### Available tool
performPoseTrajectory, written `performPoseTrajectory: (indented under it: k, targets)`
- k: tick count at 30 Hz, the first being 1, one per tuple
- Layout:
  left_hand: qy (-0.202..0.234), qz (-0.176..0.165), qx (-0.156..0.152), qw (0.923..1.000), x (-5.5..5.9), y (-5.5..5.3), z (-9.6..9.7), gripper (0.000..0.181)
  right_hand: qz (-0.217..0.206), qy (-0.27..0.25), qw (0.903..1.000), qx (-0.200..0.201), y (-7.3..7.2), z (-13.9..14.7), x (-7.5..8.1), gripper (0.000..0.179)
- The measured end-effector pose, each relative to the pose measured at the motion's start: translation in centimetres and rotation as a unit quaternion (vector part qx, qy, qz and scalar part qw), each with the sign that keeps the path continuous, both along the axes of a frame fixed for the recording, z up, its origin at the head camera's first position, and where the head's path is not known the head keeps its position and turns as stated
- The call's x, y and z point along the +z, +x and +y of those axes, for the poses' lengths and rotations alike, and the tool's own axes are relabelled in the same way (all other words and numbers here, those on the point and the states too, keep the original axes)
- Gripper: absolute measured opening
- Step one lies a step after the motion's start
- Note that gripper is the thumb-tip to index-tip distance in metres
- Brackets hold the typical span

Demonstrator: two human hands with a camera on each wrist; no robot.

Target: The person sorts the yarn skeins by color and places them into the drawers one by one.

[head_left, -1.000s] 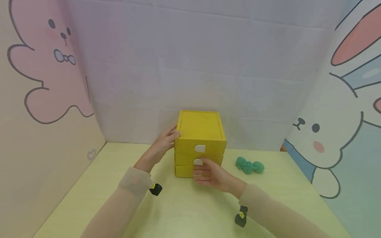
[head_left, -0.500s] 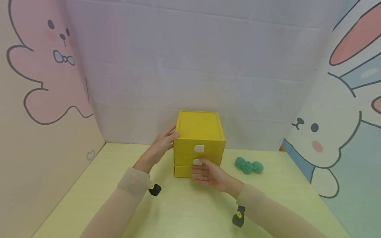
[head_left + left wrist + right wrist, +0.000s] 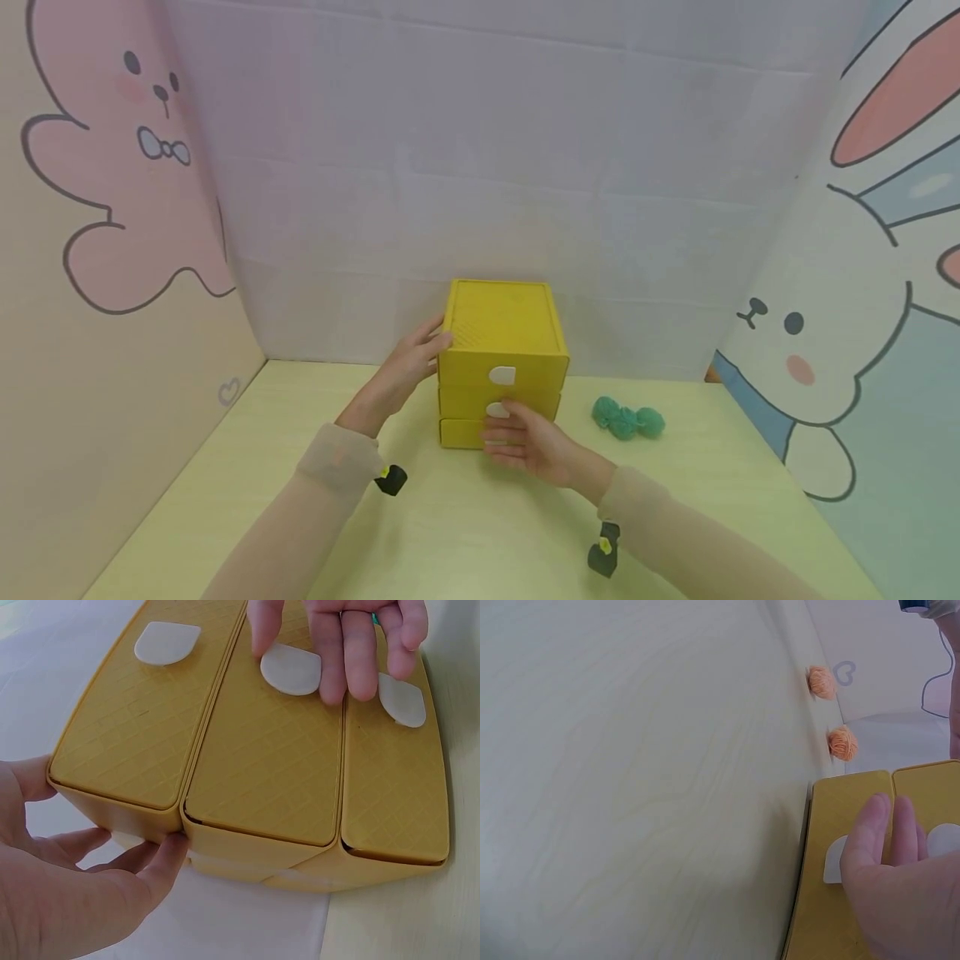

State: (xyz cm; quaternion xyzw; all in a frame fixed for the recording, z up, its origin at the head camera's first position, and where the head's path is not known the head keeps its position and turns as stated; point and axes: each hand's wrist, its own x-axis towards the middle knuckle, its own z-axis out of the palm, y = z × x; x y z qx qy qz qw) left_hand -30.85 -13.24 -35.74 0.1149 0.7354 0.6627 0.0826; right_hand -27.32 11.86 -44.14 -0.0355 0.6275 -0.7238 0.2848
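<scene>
A yellow three-drawer box (image 3: 504, 321) stands against the back wall, its drawers stacked and pushed in. My left hand (image 3: 405, 367) rests on its upper left edge. In the left wrist view, the thumb of my left hand (image 3: 67, 885) meets the top corner and the other fingers lie along the side. My right hand (image 3: 543, 446) is at the front. Its thumb and index finger pinch the white handle (image 3: 291, 670) of the middle drawer from either side. The remaining fingers extend over the bottom drawer, partly covering its white handle (image 3: 403, 700). The upper drawer's handle (image 3: 502, 375) is uncovered.
Green balls of yarn (image 3: 624, 418) lie on the pale table (image 3: 450, 533), right of the box. Two orange yarn balls (image 3: 843, 742) appear in the right wrist view near the left wall. Printed cartoon walls (image 3: 847, 333) enclose the sides, and a white cloth (image 3: 495, 150) hangs behind.
Both hands keep nearly the same places on the box. The whole head view shifts very slightly; the drawers look unmoved.
</scene>
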Motion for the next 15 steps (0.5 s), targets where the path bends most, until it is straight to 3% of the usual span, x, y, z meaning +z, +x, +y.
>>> performPoseTrajectory:
  k: [15]
  targets:
    - [0.007, 0.005, -0.012, 0.9999, 0.06, -0.02, -0.14, 0.068, 0.008, -0.001, 0.9990, 0.045, 0.87, 0.83, 0.21, 0.073]
